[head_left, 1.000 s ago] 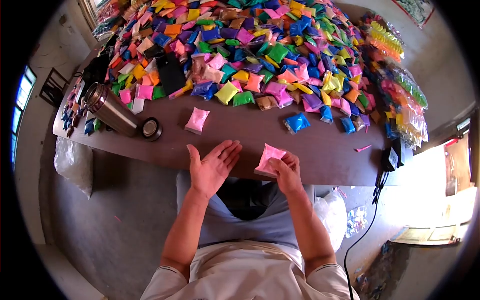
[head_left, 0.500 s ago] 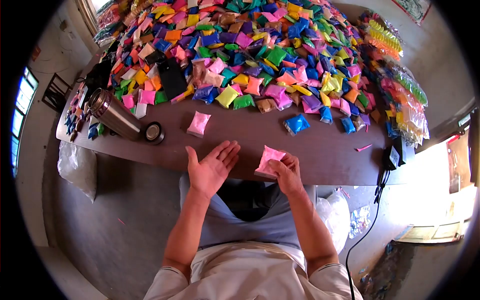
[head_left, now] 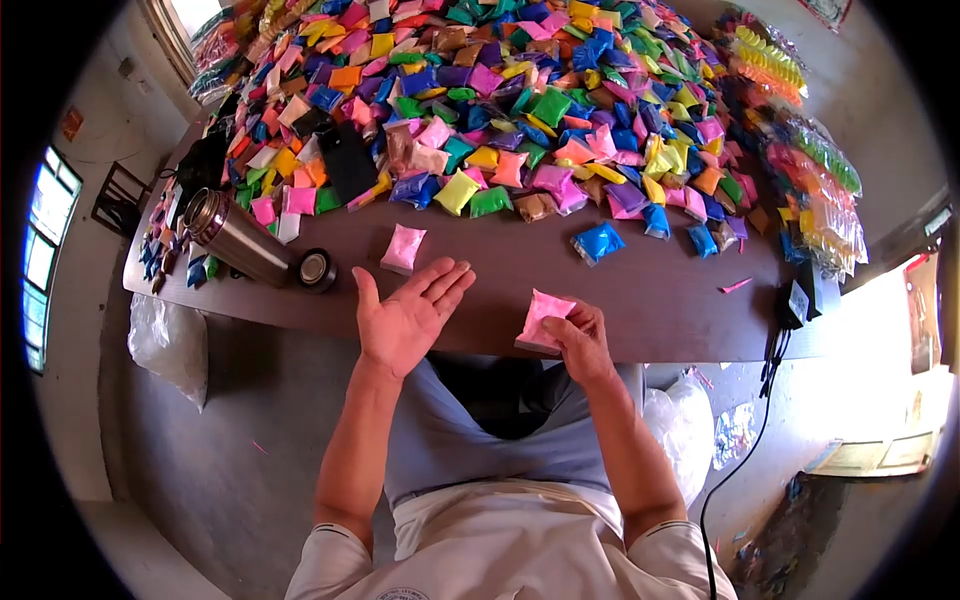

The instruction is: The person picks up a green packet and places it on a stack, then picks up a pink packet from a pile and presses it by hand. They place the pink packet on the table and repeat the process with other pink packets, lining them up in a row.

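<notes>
My right hand (head_left: 582, 343) pinches a small pink packet (head_left: 545, 318) between thumb and fingers, just above the table's near edge. My left hand (head_left: 410, 315) is open, palm up, fingers stretched out, and holds nothing. Just beyond its fingers another pink packet (head_left: 403, 248) lies on the table. A blue packet (head_left: 598, 243) lies by itself farther right. Behind them rises a large heap of packets (head_left: 500, 110) in many colours, with a black phone-like slab (head_left: 347, 163) resting on its front left.
On the brown table (head_left: 480, 260), a steel flask (head_left: 240, 240) stands at the left with its black lid (head_left: 316, 269) beside it. Bundled clear bags (head_left: 815, 190) line the right end. A black cable (head_left: 765, 400) hangs off the right edge near a black box (head_left: 795, 302).
My left hand has shifted slightly left and up, closer to the pink packet on the table. My right hand still grips its packet. The whole view has moved a little.
</notes>
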Demonstrator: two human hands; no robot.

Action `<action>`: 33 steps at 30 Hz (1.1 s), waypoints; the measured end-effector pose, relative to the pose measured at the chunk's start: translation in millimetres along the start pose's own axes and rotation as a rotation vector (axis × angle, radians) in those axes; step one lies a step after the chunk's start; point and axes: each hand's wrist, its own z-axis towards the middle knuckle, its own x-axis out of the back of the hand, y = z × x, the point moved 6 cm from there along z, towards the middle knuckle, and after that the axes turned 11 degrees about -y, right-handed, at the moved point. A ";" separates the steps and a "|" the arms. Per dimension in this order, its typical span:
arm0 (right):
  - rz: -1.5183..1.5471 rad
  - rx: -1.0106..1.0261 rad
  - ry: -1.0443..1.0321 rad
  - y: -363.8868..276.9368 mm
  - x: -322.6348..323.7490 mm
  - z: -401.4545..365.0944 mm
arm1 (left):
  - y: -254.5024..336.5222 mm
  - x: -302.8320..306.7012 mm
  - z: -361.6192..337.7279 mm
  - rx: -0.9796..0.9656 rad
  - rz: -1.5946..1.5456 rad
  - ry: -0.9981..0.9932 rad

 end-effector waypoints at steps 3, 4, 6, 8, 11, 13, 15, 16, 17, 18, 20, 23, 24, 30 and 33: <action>0.013 0.006 -0.019 -4.5 -4.8 0.1 | -1.5 -2.8 2.8 0.015 0.000 -0.021; 0.031 0.003 -0.025 -5.6 -6.7 0.4 | -0.8 -2.9 3.9 0.016 0.002 -0.025; 0.038 0.009 -0.018 0.9 -2.9 1.0 | 3.0 0.4 6.7 0.017 0.010 -0.012; 0.045 0.016 -0.013 3.0 -0.8 0.5 | 5.1 3.5 8.8 0.017 0.019 0.000; 0.030 -0.007 -0.001 2.9 -0.9 0.7 | 6.3 3.8 12.6 0.040 0.002 -0.007; 0.053 -0.001 -0.021 0.1 -3.6 0.0 | 6.9 4.4 15.2 0.038 0.013 0.016; 0.046 0.008 -0.036 1.2 -1.5 -0.3 | 5.4 5.7 17.4 0.045 0.023 0.008; 0.037 0.014 -0.055 1.4 -1.8 -0.2 | 4.8 6.2 18.3 0.046 0.030 0.000; 0.038 0.017 -0.053 0.6 -1.8 0.3 | 3.8 6.6 19.3 0.049 0.032 -0.001; 0.026 0.016 -0.055 -0.7 -2.2 0.7 | 2.9 7.5 20.2 0.044 0.015 0.011; 0.012 0.016 -0.053 -1.2 -2.1 -0.3 | 0.2 10.3 21.0 0.043 -0.004 0.023; 0.023 0.010 -0.039 -1.5 -2.1 -0.4 | 2.3 22.2 21.1 -0.031 -0.055 0.102; 0.026 0.001 -0.044 -2.9 -3.2 -0.5 | 3.5 25.7 20.6 -0.053 -0.074 0.114; 0.027 -0.001 -0.062 2.4 -0.7 -0.4 | -2.5 22.1 16.5 -0.063 -0.090 0.122; 0.042 0.010 -0.069 -3.2 -5.2 -0.6 | -5.2 19.5 17.6 -0.055 -0.062 0.135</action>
